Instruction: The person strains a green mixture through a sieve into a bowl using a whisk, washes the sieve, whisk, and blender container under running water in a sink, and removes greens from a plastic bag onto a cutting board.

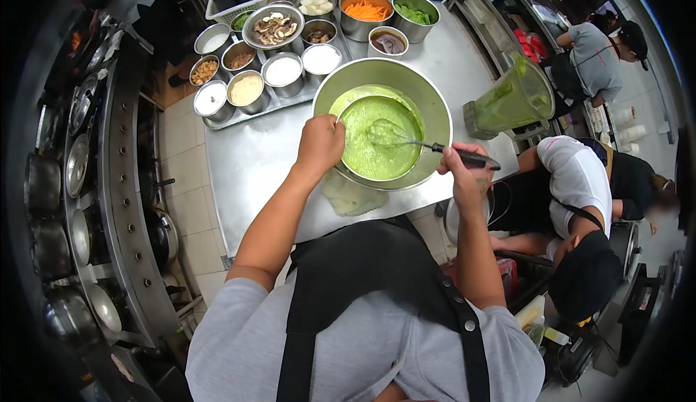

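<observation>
A deep metal pot (438,97) stands on the steel table, with green sauce (362,152) in it. Inside the pot sits a thin-rimmed round strainer (423,152), filled with the same sauce; the sauce hides its bottom. My left hand (323,143) is closed on the strainer's edge at the pot's left side. My right hand (466,173) grips the black handle of a whisk (417,142), whose head is dipped in the sauce. Below the pot, a damp greenish cloth (353,196) lies on the table.
A sauce-coated blender jug (516,97) stands to the right. Behind the pot, a tray (290,102) holds several metal tubs of ingredients, with mushrooms (275,30) on top. Shredded carrots (366,10) sit nearby. Co-workers (580,177) are at the right; a stove (123,206) runs along the left.
</observation>
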`<action>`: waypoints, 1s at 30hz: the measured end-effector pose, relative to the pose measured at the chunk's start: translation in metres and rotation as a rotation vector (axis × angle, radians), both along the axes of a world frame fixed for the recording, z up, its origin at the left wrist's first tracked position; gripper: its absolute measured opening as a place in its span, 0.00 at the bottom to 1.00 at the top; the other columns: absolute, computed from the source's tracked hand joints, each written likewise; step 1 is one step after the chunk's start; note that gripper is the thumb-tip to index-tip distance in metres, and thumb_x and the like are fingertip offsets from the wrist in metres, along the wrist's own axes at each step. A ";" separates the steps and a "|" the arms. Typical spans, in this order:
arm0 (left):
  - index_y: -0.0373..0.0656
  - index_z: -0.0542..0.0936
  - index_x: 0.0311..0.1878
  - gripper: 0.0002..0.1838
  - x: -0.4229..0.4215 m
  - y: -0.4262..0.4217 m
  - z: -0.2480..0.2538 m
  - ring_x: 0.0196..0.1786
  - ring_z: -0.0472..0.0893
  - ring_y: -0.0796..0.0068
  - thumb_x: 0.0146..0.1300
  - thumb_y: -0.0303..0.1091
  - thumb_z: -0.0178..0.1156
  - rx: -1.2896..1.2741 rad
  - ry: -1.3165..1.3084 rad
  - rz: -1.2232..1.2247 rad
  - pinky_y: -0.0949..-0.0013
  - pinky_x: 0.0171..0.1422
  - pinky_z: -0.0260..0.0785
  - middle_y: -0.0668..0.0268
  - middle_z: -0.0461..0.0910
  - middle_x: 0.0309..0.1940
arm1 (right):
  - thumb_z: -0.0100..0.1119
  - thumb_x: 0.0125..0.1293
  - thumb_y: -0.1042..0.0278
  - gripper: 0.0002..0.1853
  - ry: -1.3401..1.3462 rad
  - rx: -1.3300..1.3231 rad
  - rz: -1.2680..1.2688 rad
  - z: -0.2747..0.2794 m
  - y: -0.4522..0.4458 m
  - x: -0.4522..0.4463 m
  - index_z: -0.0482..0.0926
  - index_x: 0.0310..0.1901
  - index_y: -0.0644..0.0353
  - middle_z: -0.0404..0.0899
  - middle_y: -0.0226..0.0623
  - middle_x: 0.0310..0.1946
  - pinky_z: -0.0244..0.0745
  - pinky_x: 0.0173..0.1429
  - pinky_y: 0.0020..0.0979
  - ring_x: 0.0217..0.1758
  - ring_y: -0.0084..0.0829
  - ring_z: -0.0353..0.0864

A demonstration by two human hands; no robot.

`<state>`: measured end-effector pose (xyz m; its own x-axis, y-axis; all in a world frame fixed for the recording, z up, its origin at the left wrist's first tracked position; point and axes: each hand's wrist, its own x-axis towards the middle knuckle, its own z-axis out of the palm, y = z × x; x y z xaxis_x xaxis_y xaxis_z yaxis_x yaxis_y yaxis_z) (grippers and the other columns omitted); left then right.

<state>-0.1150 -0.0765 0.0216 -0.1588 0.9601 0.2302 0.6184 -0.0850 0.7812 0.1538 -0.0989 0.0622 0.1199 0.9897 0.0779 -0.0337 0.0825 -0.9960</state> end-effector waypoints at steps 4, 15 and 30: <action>0.30 0.77 0.21 0.13 0.001 0.023 0.004 0.30 0.77 0.42 0.57 0.30 0.54 0.027 0.048 -0.004 0.51 0.36 0.68 0.41 0.75 0.23 | 0.63 0.62 0.73 0.09 0.058 0.067 -0.026 -0.009 0.029 -0.020 0.72 0.36 0.66 0.80 0.41 0.24 0.77 0.28 0.25 0.24 0.27 0.81; 0.30 0.76 0.21 0.14 0.004 0.050 0.010 0.27 0.76 0.43 0.58 0.30 0.53 -0.039 -0.054 -0.035 0.52 0.34 0.68 0.42 0.74 0.20 | 0.54 0.67 0.72 0.09 -0.085 0.074 0.138 -0.005 0.044 -0.026 0.77 0.43 0.70 0.81 0.41 0.26 0.79 0.34 0.25 0.26 0.29 0.82; 0.31 0.77 0.24 0.14 -0.008 0.052 -0.010 0.22 0.75 0.49 0.58 0.34 0.56 -0.059 -0.073 0.001 0.56 0.31 0.65 0.45 0.73 0.17 | 0.58 0.65 0.72 0.07 -0.085 -0.025 0.049 0.005 0.037 -0.005 0.78 0.37 0.69 0.81 0.42 0.25 0.80 0.33 0.27 0.26 0.27 0.82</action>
<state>-0.1226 -0.0249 0.0111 -0.1740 0.9716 0.1605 0.5595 -0.0366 0.8280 0.1491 -0.0622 0.0670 0.0655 0.9960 0.0607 0.0481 0.0576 -0.9972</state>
